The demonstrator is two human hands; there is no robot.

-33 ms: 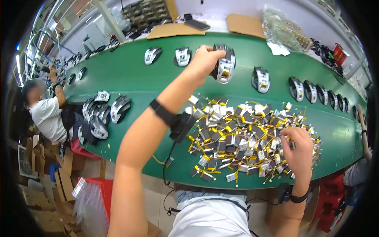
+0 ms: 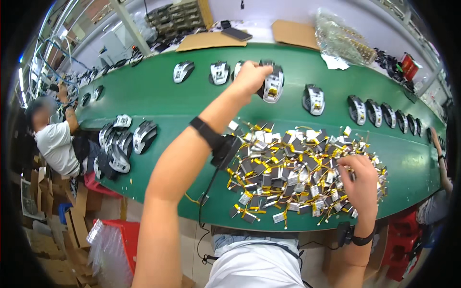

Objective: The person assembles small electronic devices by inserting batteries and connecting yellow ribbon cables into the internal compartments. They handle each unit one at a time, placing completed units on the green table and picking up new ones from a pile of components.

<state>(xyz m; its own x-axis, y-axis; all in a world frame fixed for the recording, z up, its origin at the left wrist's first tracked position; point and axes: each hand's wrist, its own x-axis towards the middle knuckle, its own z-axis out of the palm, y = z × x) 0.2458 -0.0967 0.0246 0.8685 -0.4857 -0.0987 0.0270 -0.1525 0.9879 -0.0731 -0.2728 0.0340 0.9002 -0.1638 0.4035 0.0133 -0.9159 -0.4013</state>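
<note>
My left hand (image 2: pixel 252 78) reaches across the green bench and has its fingers closed on a computer mouse (image 2: pixel 272 89), grey and black with its top cover off and a yellow patch inside. Behind that hand another mouse is partly hidden. My right hand (image 2: pixel 361 180) is over the right part of a heap of small flat battery packs (image 2: pixel 288 165) with yellow tape and thin wires. Its fingers are curled, thumb and forefinger tips close together; what they hold, if anything, I cannot make out.
Open mice stand along the bench: a lone one (image 2: pixel 313 100) right of my left hand, a row (image 2: pixel 373 113) farther right, a cluster (image 2: pixel 115 144) at left. Cardboard (image 2: pixel 211 41) and a plastic bag (image 2: pixel 343 38) lie behind. A person (image 2: pixel 55 139) sits at left; another's arm (image 2: pixel 439 153) shows at right.
My left hand and the mouse in it have come slightly nearer, and more of the mouse behind the hand shows. The whole view has shifted a little. My right hand is almost unchanged.
</note>
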